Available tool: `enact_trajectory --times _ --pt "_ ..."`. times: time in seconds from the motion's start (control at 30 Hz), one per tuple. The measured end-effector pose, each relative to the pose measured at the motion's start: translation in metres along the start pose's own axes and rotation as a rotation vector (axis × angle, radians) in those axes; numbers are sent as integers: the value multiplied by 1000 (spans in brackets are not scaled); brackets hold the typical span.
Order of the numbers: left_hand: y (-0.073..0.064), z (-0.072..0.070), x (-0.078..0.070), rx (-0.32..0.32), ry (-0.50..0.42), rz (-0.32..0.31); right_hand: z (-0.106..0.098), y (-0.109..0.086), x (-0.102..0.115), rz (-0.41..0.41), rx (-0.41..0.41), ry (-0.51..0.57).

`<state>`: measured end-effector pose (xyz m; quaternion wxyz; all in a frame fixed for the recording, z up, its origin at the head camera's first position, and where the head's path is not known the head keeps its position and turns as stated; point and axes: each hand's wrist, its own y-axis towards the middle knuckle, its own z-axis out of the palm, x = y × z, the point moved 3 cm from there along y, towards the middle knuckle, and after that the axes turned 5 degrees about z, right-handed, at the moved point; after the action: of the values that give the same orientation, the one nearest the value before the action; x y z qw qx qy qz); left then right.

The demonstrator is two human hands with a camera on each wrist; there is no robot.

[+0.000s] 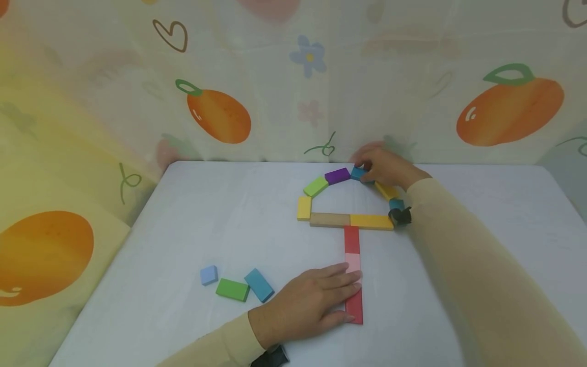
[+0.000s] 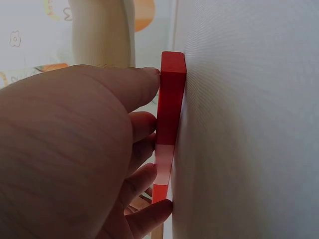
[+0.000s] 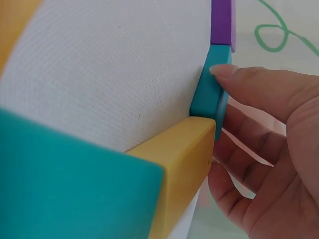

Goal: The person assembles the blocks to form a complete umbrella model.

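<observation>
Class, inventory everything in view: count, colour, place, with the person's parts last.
Tabletop: one, white, beneath blocks.
Fruit-printed backdrop: one, cream and yellow, behind.
Stem blocks: three, two red, one pink, centre front.
Crossbar blocks: two, tan and yellow, at stem's far end.
Arch blocks: six, two yellow, two teal-blue, light green, purple, behind crossbar.
Loose blocks: three, light blue, green, blue, left of stem.
Wrist cameras: two, black, at wrists.
Sleeves: two, beige, both arms.
Left hand: one, resting on stem.
Right hand: one, pinching far teal-blue block.

A fruit-printed backdrop (image 1: 357, 97) rises behind the white tabletop (image 1: 229, 219).
</observation>
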<state>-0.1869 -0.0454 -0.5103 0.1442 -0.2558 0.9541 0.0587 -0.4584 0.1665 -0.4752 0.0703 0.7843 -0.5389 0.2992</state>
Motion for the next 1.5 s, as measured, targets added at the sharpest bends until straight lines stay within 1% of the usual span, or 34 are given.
enact_trajectory --times 0.3,0.57,0.7,0.9,1.03,1.17,1.3,1.5 --pt "0 0 -1 -10 7 13 1 -2 1 18 6 -1" --pt "1 0 0 2 1 -2 1 -2 0 7 -13 -20" --pt "1 0 0 2 0 -4 0 -3 0 11 -11 -12" --pt "1 0 0 6 -7 -8 1 -2 11 7 -7 -11" --pt "0 0 0 7 -12 -6 4 3 22 -24 -4 -39" --pt "0 0 0 2 -10 0 8 8 29 -33 3 -91" --pt "1 0 -1 -4 0 8 11 10 31 -45 -1 -134" --pt "1 0 0 7 -9 1 15 12 29 -55 -2 -146"
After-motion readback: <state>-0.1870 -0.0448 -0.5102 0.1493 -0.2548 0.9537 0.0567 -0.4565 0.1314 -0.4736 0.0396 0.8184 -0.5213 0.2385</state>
